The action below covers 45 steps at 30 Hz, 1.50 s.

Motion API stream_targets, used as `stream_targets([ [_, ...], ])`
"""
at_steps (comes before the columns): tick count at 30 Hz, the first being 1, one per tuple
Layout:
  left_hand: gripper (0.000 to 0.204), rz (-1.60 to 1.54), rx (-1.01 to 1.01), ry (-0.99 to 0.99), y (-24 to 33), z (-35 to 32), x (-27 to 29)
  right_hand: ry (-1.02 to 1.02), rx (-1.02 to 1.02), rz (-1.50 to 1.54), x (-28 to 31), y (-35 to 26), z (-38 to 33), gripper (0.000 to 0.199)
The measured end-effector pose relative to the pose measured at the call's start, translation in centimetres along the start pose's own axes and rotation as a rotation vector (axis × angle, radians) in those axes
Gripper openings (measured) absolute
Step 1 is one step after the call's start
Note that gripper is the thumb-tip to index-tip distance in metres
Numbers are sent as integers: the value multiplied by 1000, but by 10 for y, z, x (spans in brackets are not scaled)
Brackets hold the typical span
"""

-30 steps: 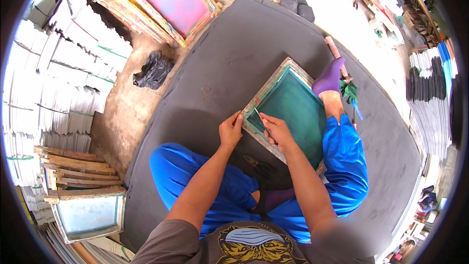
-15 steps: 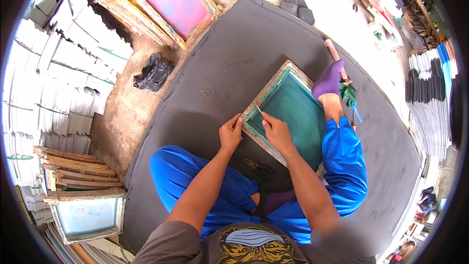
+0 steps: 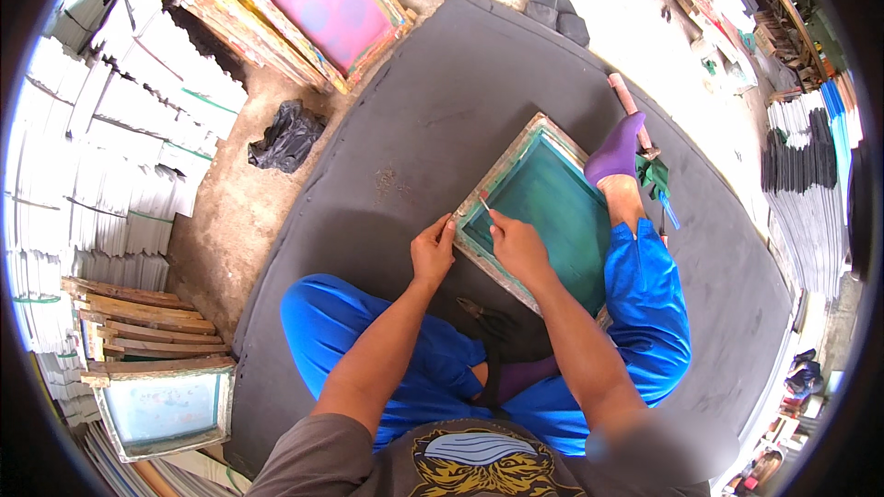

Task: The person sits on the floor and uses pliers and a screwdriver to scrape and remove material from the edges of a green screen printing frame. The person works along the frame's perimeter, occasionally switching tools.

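A screen-printing frame, with a worn wooden border and green mesh, rests slanted on the dark mat between my legs. At its left corner my left hand is closed, thumb and fingers pinching the wooden edge. My right hand reaches over the near border, closed around a thin stick-like tool. The tool's tip meets the border near that corner; its exact kind is too small to tell. My purple-socked foot is against the frame's right side.
Pliers lie on the mat by my leg. A pink-handled tool and green cloth are beyond my foot. Colourful frames, a black plastic bag, stacked white sheets and more frames stand left. Dark slippers sit beyond.
The whole view has shifted very slightly. Both hands keep nearly the same place at the frame's corner, and the tool in my right hand has barely moved.
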State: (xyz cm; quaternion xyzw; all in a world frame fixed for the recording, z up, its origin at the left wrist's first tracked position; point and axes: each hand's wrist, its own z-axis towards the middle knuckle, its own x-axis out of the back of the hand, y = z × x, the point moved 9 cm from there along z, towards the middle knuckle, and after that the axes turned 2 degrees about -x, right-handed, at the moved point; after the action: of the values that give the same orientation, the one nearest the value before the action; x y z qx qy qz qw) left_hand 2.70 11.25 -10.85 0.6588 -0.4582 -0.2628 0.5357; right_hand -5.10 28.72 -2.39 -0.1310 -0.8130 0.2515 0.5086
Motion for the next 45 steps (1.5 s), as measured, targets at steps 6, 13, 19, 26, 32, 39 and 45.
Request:
stream_targets([
  [6, 39, 68, -33, 22, 7, -1, 3, 54, 12, 151, -8, 1, 5, 37],
  [13, 38, 68, -48, 39, 4, -1, 7, -9, -34, 223, -29, 16, 1, 44],
  [19, 38, 37, -13, 22, 2, -1, 3, -44, -55, 556, -31, 41, 8, 44],
  [26, 38, 30, 2, 18, -4, 1, 6, -371, -401, 1082, -46, 42, -2, 40],
  [32, 38, 22, 26, -4, -4, 1, 2, -556, -675, 1595, -57, 45, -10, 43],
  [39, 39, 5, 37, 0, 1, 0, -1, 15, -18, 446, -8, 43, 3, 37],
  [45, 39, 15, 49, -15, -2, 1, 0, 83, 78, 300, 6, 22, 5, 38],
])
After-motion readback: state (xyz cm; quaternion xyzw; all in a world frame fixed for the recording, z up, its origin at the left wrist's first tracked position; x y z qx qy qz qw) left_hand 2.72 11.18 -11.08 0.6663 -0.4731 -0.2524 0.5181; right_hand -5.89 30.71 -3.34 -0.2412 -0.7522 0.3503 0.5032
